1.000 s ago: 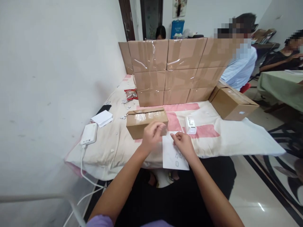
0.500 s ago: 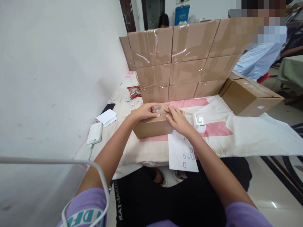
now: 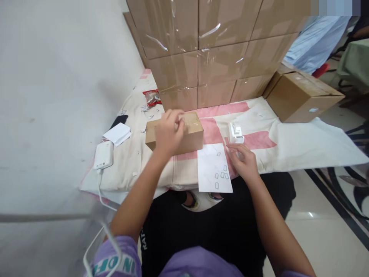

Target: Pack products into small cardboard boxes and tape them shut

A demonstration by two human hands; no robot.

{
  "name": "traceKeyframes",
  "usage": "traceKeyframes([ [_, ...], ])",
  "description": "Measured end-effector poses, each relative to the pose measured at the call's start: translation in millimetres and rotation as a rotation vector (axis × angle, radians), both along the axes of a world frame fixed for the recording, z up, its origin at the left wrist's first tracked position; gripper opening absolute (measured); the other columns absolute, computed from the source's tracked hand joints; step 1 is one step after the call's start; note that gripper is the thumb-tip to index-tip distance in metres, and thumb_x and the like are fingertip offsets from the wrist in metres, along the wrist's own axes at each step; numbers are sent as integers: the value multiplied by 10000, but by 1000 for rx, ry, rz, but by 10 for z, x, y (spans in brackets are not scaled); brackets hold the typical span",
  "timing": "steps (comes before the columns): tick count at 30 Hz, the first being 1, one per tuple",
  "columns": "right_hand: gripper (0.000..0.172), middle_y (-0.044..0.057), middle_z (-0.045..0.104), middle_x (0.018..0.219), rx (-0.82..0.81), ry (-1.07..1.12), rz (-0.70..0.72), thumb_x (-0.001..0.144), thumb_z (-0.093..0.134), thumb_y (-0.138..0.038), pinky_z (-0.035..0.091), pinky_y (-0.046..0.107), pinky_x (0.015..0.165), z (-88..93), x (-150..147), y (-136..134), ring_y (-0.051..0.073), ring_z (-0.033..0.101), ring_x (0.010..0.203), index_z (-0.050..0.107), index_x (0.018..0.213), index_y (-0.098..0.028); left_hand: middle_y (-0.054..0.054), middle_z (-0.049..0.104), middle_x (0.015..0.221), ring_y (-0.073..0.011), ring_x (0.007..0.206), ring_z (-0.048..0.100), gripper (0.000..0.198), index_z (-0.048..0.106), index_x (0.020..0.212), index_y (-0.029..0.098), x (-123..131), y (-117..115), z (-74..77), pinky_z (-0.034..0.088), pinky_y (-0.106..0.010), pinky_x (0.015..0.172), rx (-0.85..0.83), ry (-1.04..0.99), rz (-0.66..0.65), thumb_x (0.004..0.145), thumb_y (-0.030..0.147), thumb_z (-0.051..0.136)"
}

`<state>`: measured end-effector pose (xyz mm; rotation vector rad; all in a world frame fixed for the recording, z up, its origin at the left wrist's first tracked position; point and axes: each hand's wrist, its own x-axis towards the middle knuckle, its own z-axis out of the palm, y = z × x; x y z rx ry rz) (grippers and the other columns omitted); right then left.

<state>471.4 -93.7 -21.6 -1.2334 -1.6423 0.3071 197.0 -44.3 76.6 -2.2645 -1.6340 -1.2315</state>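
A small brown cardboard box [image 3: 191, 138] lies on the cloth-covered table in front of me. My left hand [image 3: 169, 130] is raised over its top, blurred, with the fingers curled in against the thumb; what they pinch, if anything, I cannot make out. To the right, my right hand [image 3: 244, 159] is held low beside a sheet of paper [image 3: 207, 169] with small pencilled outlines. Its fingers are loosely bent and apart, nothing visible in them, the tips just short of a small white device [image 3: 235, 133] with a rounded part on top.
A tall wall of taped cartons [image 3: 221, 63] stands behind the box. Another carton [image 3: 300, 96] sits at the right. On the left are a white power bank [image 3: 103, 154] with a cable, folded papers [image 3: 117, 133], a red packet [image 3: 152, 97] and scattered scraps. Someone in light blue is beyond.
Both hands have come off their grip on the box top. The left has lifted and curled over it; the right has moved right towards the white device. My view has tilted down.
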Motion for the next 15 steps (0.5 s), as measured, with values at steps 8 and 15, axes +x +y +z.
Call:
traceKeyframes([
  [8,423,101,710,1257,-220,-384,61,907,537,-246,407,545,1026,-156,102,-61,337,542,1210,664,1308,-198,-39,693,1174,-217,1068,663,361,658,1285,280,872,-276,-929,498,-293,801,-488,301,-350,955,416,602],
  [15,628,145,604,1416,-404,-492,27,890,512,-196,320,544,1089,-86,-15,-71,357,451,1288,472,1514,-144,-26,749,1104,-218,1011,693,282,713,1114,263,890,-51,-985,474,-298,785,-476,360,-365,1032,381,471],
])
